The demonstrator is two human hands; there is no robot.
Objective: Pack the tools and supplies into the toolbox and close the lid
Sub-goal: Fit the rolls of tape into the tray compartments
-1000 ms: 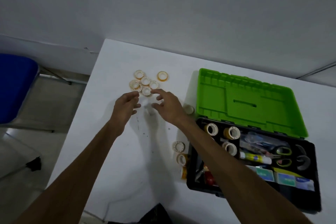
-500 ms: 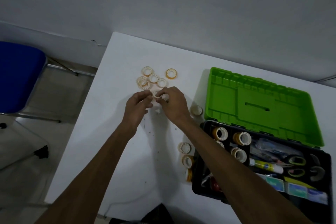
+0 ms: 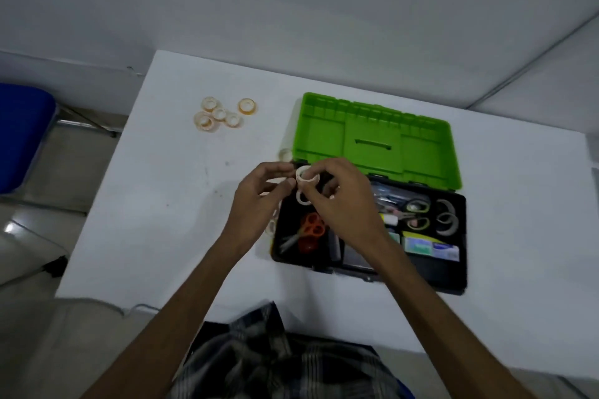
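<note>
Both hands, left point(image 3: 259, 201) and right point(image 3: 340, 201), pinch one tape roll point(image 3: 307, 175) above the toolbox point(image 3: 453, 269) rim. Five rolls point(image 3: 223, 115) lie at ten o'clock, bare table point(image 3: 162, 204) between.

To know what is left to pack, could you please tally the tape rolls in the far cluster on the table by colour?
pale tape rolls: 4
orange tape roll: 1
Total: 5
</note>
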